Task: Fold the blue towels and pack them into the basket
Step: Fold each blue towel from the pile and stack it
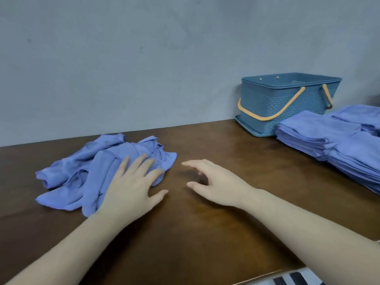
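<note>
We note the left hand (131, 182) lying flat, fingers straight and spread, on the right part of the crumpled towel heap (98, 171) at centre left of the frame; its grip is apart, pressing and not pinching. The right hand (213, 179) hovers over bare bench (205, 233) just right of the heap, fingers relaxed and slightly hooked, thumb apart, holding nothing and clear of the cloth.

Handling judgement: the towels look thin, light and limp, with no stiffness to keep a shape. They should bunch and drag together if pulled from the middle. We would pinch one free corner or hem, such as the edge poking out at the heap's right side next to the left fingertips, and lift it clear of the rest.

Further out, the folded towel stacks (329, 145) sit at the right edge of the frame, well apart from both hands. The basket (283, 103), with its orange handles lowered, stands behind them against the wall at upper right; we see no towels inside.
</note>
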`<state>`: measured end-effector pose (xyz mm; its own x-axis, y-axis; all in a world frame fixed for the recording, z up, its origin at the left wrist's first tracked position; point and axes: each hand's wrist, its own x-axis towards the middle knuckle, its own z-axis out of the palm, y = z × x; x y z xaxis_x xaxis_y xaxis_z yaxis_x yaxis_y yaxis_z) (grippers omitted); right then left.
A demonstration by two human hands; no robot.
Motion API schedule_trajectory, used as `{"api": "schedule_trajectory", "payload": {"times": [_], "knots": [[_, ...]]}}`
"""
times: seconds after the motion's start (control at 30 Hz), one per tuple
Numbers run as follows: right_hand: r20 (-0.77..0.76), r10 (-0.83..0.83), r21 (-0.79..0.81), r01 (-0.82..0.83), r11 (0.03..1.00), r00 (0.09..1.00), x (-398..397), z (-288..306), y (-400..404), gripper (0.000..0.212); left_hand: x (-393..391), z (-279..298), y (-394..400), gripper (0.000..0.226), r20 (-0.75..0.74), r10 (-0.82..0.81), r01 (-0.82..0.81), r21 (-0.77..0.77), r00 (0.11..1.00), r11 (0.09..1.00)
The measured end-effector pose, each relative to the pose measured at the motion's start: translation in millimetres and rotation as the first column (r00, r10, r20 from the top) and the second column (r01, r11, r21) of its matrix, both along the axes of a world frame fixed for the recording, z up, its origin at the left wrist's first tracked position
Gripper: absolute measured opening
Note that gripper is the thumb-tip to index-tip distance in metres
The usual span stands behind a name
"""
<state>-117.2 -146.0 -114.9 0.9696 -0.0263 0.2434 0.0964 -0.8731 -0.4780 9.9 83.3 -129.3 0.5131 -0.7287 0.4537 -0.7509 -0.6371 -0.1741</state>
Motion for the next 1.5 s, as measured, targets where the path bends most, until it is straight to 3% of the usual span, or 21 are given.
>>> {"api": "schedule_trajectory", "payload": {"times": [0.1, 0.23, 0.33, 0.43, 0.57, 0.7, 0.83, 0.9, 0.97, 1.07, 1.2, 1.33, 1.43, 1.5], "knots": [[0.042, 0.02, 0.066, -0.022, 0.998, 0.999, 24, -9, 25, 0.052, 14, 8, 22, 0.059, 0.034, 0.127, -0.12, -0.161, 0.991, 0.98], [0.099, 0.019, 0.152, -0.034, 0.988, 0.995, 54, -19, 46, 0.048, 43, 14, 31, 0.06, -0.126, 0.236, -0.262, -0.274, 0.964, 0.925], [0.128, 0.012, 0.21, -0.038, 0.977, 0.992, 66, -26, 47, 0.045, 65, 12, 33, 0.041, -0.155, 0.181, -0.221, -0.303, 0.971, 0.927], [0.153, -0.022, 0.323, -0.029, 0.946, 0.988, 68, -27, 42, 0.039, 65, 11, 30, 0.026, -0.058, 0.133, -0.145, -0.373, 0.989, 0.917], [0.207, -0.042, 0.485, -0.065, 0.872, 0.977, 57, -20, 40, 0.041, 50, 14, 24, 0.029, 0.037, -0.034, 0.048, -0.529, 0.999, 0.847], [0.222, -0.007, 0.563, -0.122, 0.817, 0.975, 48, -9, 35, 0.047, 17, 20, 7, 0.031, -0.089, -0.255, 0.152, -0.6, 0.963, 0.785], [0.275, 0.147, 0.505, -0.273, 0.819, 0.95, 39, -1, 32, 0.065, -19, 24, -9, 0.013, -0.201, -0.521, 0.248, -0.703, 0.83, 0.666], [0.296, 0.208, 0.405, -0.32, 0.857, 0.932, 37, 1, 29, 0.057, -31, 24, -13, 0.011, -0.233, -0.59, 0.234, -0.76, 0.773, 0.607], [0.327, 0.21, 0.382, -0.332, 0.862, 0.921, 36, 2, 25, 0.031, -36, 22, -15, 0.012, -0.234, -0.633, 0.235, -0.79, 0.738, 0.566], [0.333, 0.159, 0.485, -0.313, 0.817, 0.929, 32, 5, 18, 0.018, -34, 20, -15, 0.027, -0.215, -0.563, 0.294, -0.677, 0.798, 0.675], [0.395, -0.017, 0.59, -0.24, 0.771, 0.918, 27, 16, 10, 0.014, -24, 19, -13, 0.054, -0.025, -0.316, 0.273, -0.443, 0.948, 0.854], [0.39, -0.195, 0.655, -0.122, 0.746, 0.9, 24, 25, 2, 0.024, -18, 14, -9, 0.068, -0.158, -0.233, 0.179, -0.297, 0.96, 0.938], [0.306, -0.267, 0.683, -0.015, 0.73, 0.914, 26, 25, -8, 0.015, -16, 8, -10, 0.066, -0.171, -0.171, 0.14, -0.18, 0.97, 0.974], [0.26, -0.334, 0.66, 0.086, 0.746, 0.906, 30, 21, -18, 0.014, -17, 7, -12, 0.057, -0.187, -0.165, 0.128, -0.196, 0.968, 0.972]]}}
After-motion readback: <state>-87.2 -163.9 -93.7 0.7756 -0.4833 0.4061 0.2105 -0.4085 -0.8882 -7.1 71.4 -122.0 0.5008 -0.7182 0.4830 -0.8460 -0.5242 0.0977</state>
